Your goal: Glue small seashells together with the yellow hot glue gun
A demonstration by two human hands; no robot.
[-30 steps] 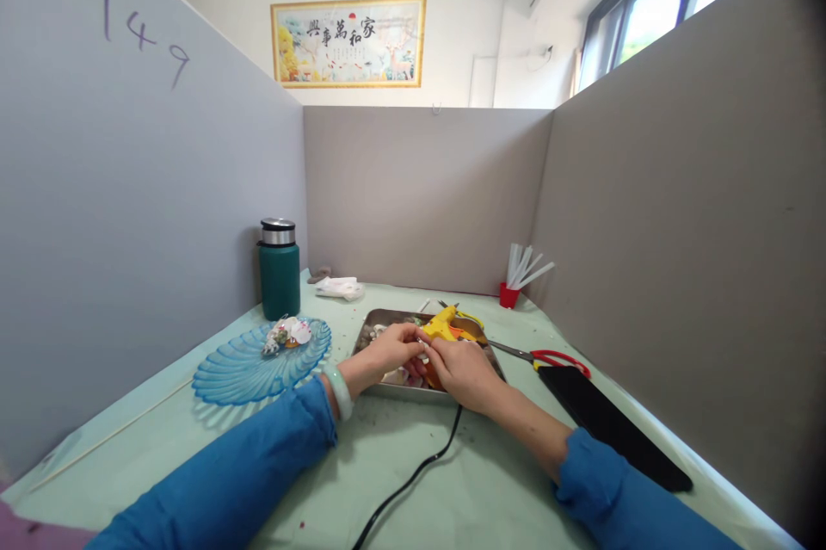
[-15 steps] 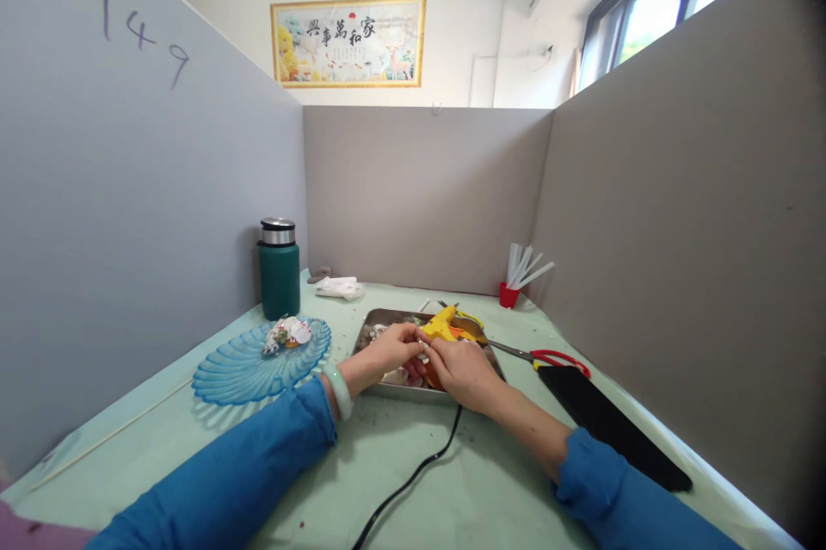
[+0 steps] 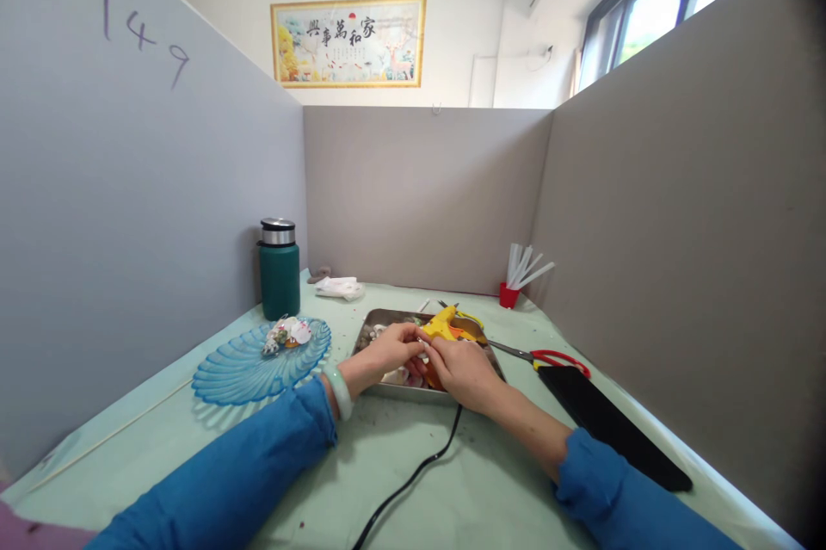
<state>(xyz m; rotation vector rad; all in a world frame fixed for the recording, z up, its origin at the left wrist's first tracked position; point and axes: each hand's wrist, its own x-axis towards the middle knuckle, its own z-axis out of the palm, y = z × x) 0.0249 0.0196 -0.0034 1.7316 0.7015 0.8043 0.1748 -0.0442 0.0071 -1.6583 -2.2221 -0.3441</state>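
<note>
My left hand (image 3: 392,349) and my right hand (image 3: 465,371) meet over a metal tray (image 3: 413,395), fingertips pinched together. A small whitish piece shows between the fingers; its kind is mostly hidden. Inside the tray, a yellow hot glue gun (image 3: 442,323) lies just behind my right hand. Shell-like pieces (image 3: 395,376) show below my left hand. To the left, a blue scalloped glass plate (image 3: 238,373) carries a cluster of shells and small ornaments (image 3: 290,335).
A green bottle (image 3: 280,279) stands behind the plate. Red-handled scissors (image 3: 560,359) and a black flat slab (image 3: 613,429) lie right of the tray. A red cup (image 3: 508,296) holds white glue sticks. A black cord (image 3: 413,481) runs toward me. Grey partitions (image 3: 426,197) enclose the table.
</note>
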